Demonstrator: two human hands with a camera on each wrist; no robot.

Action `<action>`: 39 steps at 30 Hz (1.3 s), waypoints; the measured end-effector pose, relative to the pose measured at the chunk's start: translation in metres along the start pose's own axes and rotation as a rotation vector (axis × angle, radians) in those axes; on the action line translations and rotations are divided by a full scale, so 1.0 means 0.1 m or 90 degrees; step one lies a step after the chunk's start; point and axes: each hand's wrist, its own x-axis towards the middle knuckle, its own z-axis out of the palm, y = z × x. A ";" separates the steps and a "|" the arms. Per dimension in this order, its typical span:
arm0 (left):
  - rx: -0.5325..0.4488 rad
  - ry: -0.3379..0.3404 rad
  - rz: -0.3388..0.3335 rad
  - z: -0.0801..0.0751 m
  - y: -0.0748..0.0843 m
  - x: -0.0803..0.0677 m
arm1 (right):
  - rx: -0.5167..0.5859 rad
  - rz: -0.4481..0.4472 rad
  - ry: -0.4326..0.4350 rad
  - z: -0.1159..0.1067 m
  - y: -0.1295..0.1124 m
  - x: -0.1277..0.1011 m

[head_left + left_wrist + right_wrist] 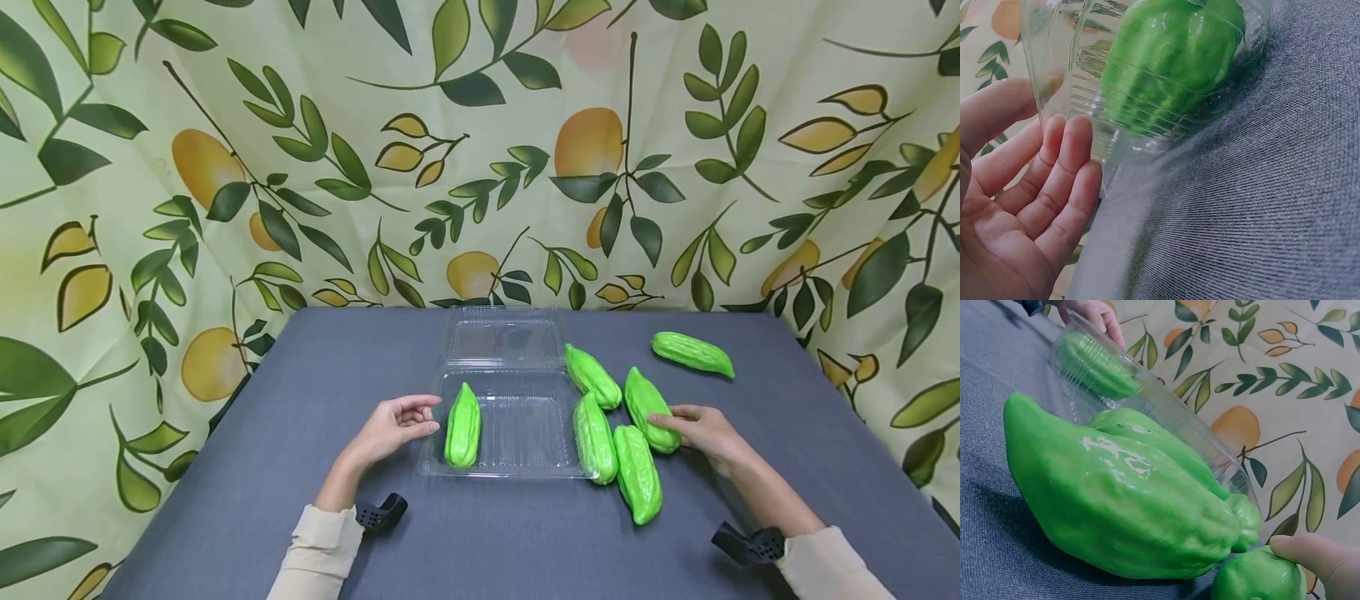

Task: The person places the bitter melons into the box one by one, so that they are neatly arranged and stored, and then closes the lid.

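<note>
- The right hand (701, 431) lies on the bench (315, 383) at about 3 o'clock from the clear box (517, 425), fingers stretched toward 9 o'clock.
- Its fingertips rest on a green gourd (649, 408) whose long axis runs from about 11 to 5 o'clock; the thumb (1310, 550) presses its end in the right wrist view. The fingers look nearly straight, touching more than gripping.
- This gourd is just beside the right hand and well apart from the left, so the right hand is the nearer one.
- Three more gourds crowd between that gourd and the box: one along the box's right edge (594, 437), one at 5 o'clock from it (638, 473), one at the hinge corner (592, 376). A fifth (692, 353) lies apart at 1 o'clock.
- The left hand (393, 427) is released, palm up with loosely curled fingers (1069, 169) touching or almost touching the left wall of the box; it grips nothing.
- Inside the box, against its left side, one gourd (462, 426) lies with its long axis running 12 to 6 o'clock.
- The box lid (502, 337) is folded back flat at 12 o'clock.
</note>
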 end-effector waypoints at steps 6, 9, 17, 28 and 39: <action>-0.003 0.001 0.000 -0.01 0.00 -0.01 | 0.017 0.011 -0.027 -0.02 -0.02 -0.03; -0.010 0.000 -0.005 -0.01 0.00 -0.01 | 0.026 0.021 -0.038 -0.04 -0.04 -0.05; -0.008 0.001 -0.003 0.00 0.01 -0.01 | 0.038 0.013 -0.042 -0.11 -0.09 -0.10; -0.003 0.001 0.010 -0.02 -0.01 -0.01 | 0.041 0.001 -0.053 -0.18 -0.14 -0.11; -0.005 0.001 -0.003 -0.01 0.02 -0.01 | 0.093 -0.033 -0.084 -0.14 -0.23 -0.13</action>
